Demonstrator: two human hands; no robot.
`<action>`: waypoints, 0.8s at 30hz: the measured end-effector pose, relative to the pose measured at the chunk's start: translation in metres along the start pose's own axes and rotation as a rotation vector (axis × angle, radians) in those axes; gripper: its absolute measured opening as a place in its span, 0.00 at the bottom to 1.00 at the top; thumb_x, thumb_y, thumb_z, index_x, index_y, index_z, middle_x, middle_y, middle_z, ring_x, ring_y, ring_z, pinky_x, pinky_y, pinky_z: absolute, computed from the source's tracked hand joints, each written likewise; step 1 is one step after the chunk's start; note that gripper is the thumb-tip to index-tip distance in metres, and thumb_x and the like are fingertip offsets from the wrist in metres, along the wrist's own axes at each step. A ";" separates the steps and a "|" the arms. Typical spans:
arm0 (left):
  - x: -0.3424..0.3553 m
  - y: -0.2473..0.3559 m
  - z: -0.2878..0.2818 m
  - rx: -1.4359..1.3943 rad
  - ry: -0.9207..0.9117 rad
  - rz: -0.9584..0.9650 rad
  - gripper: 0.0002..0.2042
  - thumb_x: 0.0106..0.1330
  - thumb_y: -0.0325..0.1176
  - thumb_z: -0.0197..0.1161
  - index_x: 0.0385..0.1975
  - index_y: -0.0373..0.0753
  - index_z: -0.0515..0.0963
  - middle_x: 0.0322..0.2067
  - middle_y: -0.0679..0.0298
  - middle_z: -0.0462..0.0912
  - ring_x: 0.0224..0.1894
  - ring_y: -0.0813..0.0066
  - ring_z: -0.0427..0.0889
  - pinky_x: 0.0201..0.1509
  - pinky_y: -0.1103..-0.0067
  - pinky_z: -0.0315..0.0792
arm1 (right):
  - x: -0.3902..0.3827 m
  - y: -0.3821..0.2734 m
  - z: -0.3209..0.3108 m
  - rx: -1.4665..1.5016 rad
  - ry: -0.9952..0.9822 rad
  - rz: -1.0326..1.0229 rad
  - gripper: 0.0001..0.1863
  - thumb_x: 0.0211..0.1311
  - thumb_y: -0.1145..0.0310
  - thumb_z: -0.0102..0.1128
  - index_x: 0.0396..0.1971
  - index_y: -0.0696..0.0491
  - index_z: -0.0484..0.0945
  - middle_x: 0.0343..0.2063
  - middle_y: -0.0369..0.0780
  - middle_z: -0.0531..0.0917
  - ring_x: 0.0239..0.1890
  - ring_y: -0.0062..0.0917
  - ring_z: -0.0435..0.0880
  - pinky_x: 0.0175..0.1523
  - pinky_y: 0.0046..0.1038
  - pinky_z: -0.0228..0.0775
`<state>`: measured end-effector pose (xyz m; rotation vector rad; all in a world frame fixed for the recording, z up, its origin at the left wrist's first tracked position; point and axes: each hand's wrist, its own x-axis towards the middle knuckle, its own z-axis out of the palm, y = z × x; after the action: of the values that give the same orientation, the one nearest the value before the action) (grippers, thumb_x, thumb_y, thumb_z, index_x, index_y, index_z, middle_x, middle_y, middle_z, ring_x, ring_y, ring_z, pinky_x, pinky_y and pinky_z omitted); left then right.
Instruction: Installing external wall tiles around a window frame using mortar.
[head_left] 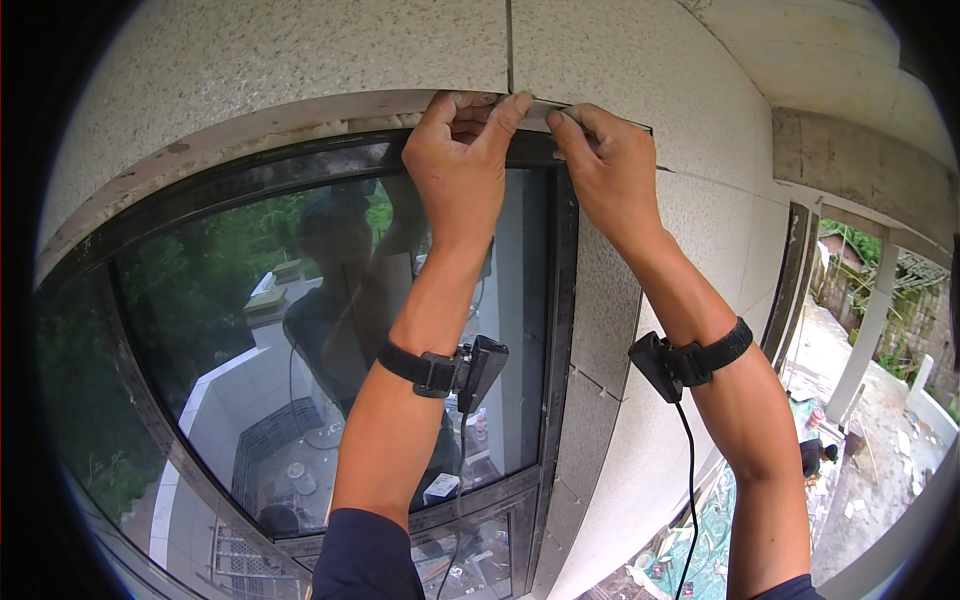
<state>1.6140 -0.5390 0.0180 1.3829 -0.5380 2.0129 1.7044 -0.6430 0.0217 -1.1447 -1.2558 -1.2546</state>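
Note:
At the top right corner of a dark-framed window, both my arms are raised. A narrow pale strip, apparently stone or tile, lies under the lower edge of the speckled wall panels. My left hand has its thumb against the strip's left part, close below the vertical joint, with the other fingers curled behind. Close by on the right, my right hand pinches the strip between thumb and bent fingers. The far side of the strip is hidden behind my fingers.
Black straps with small devices circle both forearms, their cables hanging down. The window glass reflects a person and a tiled terrace. Far below right, another person is near rubble-strewn ground and a concrete post.

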 end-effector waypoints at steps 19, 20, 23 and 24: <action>0.005 0.003 -0.006 0.088 -0.065 0.019 0.14 0.57 0.35 0.74 0.29 0.30 0.80 0.24 0.65 0.82 0.27 0.85 0.77 0.32 0.87 0.70 | 0.000 0.000 -0.009 0.038 -0.016 0.012 0.15 0.61 0.62 0.59 0.23 0.58 0.78 0.16 0.49 0.77 0.20 0.45 0.76 0.27 0.39 0.65; 0.005 0.001 -0.006 0.065 -0.064 0.017 0.14 0.57 0.36 0.73 0.29 0.30 0.80 0.24 0.66 0.82 0.27 0.85 0.77 0.32 0.87 0.69 | 0.000 0.001 -0.010 0.039 -0.016 0.014 0.15 0.61 0.62 0.59 0.23 0.58 0.78 0.16 0.49 0.77 0.20 0.45 0.76 0.27 0.39 0.65; 0.004 0.001 -0.006 0.050 -0.071 -0.001 0.14 0.58 0.36 0.73 0.30 0.30 0.80 0.24 0.66 0.82 0.27 0.85 0.76 0.33 0.88 0.69 | -0.002 0.006 -0.012 0.036 -0.023 0.031 0.13 0.61 0.62 0.59 0.25 0.57 0.80 0.17 0.48 0.78 0.21 0.44 0.77 0.28 0.37 0.66; 0.004 0.002 -0.007 0.061 -0.077 -0.017 0.14 0.58 0.36 0.73 0.30 0.30 0.80 0.25 0.66 0.82 0.28 0.85 0.76 0.33 0.88 0.69 | -0.002 0.009 -0.013 0.059 0.001 0.026 0.13 0.61 0.62 0.59 0.27 0.57 0.81 0.18 0.48 0.79 0.21 0.42 0.78 0.28 0.36 0.67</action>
<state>1.6067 -0.5352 0.0196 1.5010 -0.5007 1.9841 1.7136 -0.6555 0.0198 -1.1147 -1.2653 -1.1908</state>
